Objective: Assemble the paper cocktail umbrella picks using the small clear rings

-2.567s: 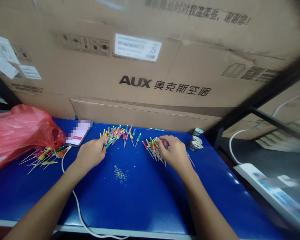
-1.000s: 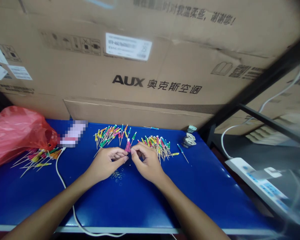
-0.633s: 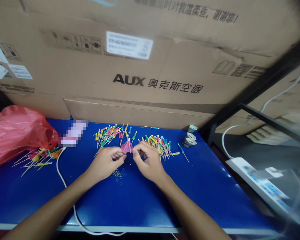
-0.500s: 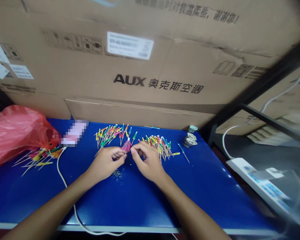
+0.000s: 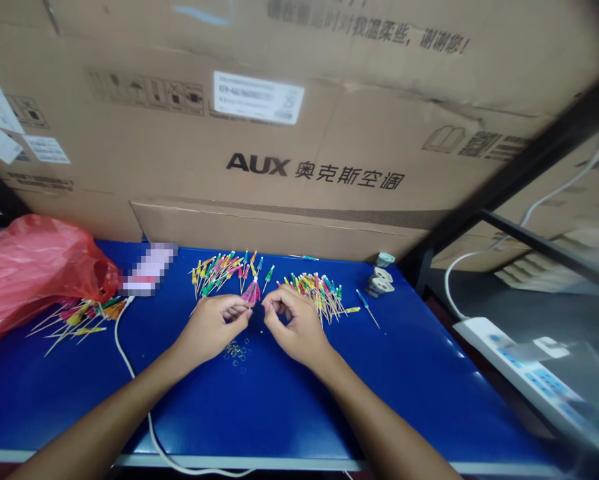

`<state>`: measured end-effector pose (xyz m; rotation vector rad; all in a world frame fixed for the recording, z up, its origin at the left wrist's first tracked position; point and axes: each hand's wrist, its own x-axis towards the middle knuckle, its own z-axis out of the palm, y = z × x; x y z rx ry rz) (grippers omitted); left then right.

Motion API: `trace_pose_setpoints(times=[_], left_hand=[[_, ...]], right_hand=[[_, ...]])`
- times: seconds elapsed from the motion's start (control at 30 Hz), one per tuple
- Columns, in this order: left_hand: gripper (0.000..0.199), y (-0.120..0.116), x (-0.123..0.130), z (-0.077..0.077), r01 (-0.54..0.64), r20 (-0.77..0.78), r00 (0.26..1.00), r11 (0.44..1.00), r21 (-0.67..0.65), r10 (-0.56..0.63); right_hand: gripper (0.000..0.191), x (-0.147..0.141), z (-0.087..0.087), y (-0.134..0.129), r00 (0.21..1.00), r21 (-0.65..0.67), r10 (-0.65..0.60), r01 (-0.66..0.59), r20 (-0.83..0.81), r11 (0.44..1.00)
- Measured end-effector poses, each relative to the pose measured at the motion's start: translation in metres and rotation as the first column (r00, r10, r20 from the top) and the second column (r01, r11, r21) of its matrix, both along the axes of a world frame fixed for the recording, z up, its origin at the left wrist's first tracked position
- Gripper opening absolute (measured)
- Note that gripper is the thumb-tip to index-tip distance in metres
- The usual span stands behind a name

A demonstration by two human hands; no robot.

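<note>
Between the fingertips of my left hand (image 5: 218,327) is a pink paper umbrella (image 5: 251,291), upright and partly folded. My right hand (image 5: 295,323) is just to the right of it, thumb and forefinger pinched together; whatever they hold, if anything, is too small to make out. Small clear rings (image 5: 236,351) lie on the blue table below my left hand. Behind my hands are two bunches of folded paper umbrellas, one at the left (image 5: 216,271) and one at the right (image 5: 322,293). A single blue umbrella (image 5: 362,299) lies farther right.
A red plastic bag (image 5: 44,260) and more umbrellas (image 5: 79,319) are at the left, near a blurred phone (image 5: 149,270) with a white cable (image 5: 124,350). Grey-green plastic pieces (image 5: 380,281) stand at the back right. A large carton (image 5: 279,220) rises behind the table. A power strip (image 5: 524,373) is at right.
My right fingertips have moved slightly away from the pink umbrella and pinch closer together. My left hand keeps its hold. The view has shifted slightly.
</note>
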<state>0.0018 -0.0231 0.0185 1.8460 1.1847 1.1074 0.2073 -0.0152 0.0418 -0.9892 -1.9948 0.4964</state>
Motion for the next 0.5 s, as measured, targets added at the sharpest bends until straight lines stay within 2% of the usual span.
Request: trace_pose_setpoints(times=[0.1,0.33,0.5], left_hand=[[0.011,0.0009,-0.0014,0.0014,-0.037,-0.026,0.999,0.999,0.024,0.038],[0.011,-0.0017,0.0014,0.0064,0.041,-0.076,0.996,0.997,0.065,-0.036],[0.009,-0.001,-0.0002,0.0054,0.025,-0.077,0.997,0.997,0.077,-0.019]], right_hand=[[0.011,0.0015,0.0018,0.0005,1.0,-0.009,-0.011,0.011,0.002,1.0],[0.012,-0.0041,-0.0009,-0.0016,0.998,-0.029,0.034,-0.032,0.046,0.999],[0.011,-0.0049,-0.0024,-0.0013,1.0,0.006,0.017,-0.017,0.017,1.0]])
